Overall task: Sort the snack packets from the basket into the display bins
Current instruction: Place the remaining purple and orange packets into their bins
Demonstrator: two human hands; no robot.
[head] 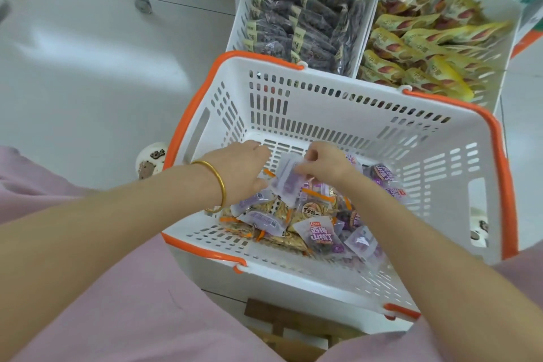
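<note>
Head camera looked down as a person's two hands worked inside a white, orange-rimmed basket resting across the lap. The right hand pinched the upper edge of a pale purple snack packet between thumb and curled fingers. The left hand, a gold bangle on its wrist, closed on the same packet's left side, thumb against its lower edge. The packet was held just above a loose pile of purple and orange-trimmed packets on the basket floor. Beyond the basket stood two white display bins side by side, the left bin holding dark purple packets and the right bin yellow ones.
</note>
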